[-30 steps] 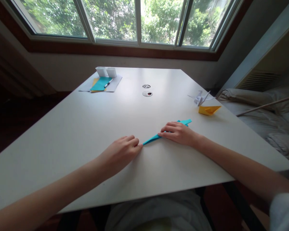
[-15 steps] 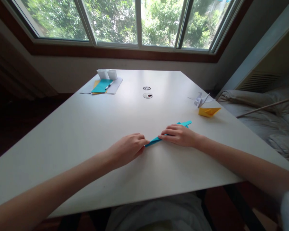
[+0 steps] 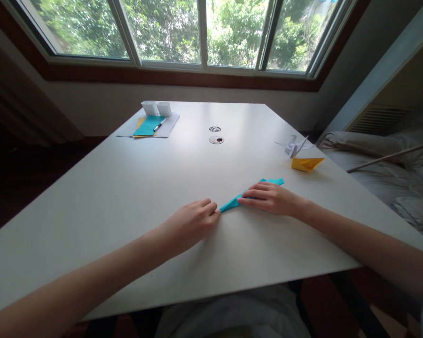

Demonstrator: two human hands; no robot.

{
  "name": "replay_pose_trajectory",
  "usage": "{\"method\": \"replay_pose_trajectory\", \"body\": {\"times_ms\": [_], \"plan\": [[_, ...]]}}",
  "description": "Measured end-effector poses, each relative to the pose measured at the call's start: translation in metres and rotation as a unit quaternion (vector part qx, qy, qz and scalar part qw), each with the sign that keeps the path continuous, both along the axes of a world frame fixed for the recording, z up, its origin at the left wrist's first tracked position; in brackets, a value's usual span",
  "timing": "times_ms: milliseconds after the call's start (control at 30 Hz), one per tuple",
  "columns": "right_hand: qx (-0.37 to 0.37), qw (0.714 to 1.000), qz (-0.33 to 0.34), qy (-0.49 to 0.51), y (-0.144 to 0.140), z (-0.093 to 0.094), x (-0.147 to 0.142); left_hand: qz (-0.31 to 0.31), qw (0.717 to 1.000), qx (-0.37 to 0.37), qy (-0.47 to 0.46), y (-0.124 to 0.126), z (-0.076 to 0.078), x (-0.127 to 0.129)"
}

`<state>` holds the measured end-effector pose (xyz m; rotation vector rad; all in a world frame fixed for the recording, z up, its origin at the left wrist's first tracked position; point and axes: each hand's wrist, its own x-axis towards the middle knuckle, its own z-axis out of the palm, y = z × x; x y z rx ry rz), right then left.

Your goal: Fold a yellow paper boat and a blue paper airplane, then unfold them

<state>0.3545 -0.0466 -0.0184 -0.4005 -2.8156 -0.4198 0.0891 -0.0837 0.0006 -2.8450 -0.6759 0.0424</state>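
Observation:
A long, narrow strip of folded blue paper lies slantwise on the white table, low against its surface. Its near left tip is pinched between the thumb and fingers of my left hand. My right hand rests over the middle of the paper, fingers side by side and closed on it, covering that stretch. Beyond the right fingers, the paper's far end sticks out to the upper right. An orange paper boat and a white paper crane stand past my right hand.
At the far left of the white table lie stacked blue and orange paper and white sheets with a pen on top. Two white containers stand behind. Two round inserts mark the table's middle. A window is beyond.
Both hands and the blue paper have shifted slightly to the right. The left fingers have closed in nearer the paper's tip, and the right hand still covers its middle.

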Motion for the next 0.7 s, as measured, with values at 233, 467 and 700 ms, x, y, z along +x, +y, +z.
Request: {"method": "replay_pose_trajectory", "body": {"times_ms": [233,467,700], "plan": [[0.025,0.999,-0.028,0.014,0.003,0.0,0.03,0.001,1.0,0.01,-0.003,0.001,-0.002,-0.001],[0.042,0.997,-0.066,0.017,0.009,-0.005,0.042,-0.069,0.996,-0.019,-0.052,0.008,-0.006,-0.004],[0.011,0.995,-0.09,0.03,0.015,-0.01,0.046,-0.09,0.987,-0.103,-0.081,0.014,-0.008,-0.007]]}}
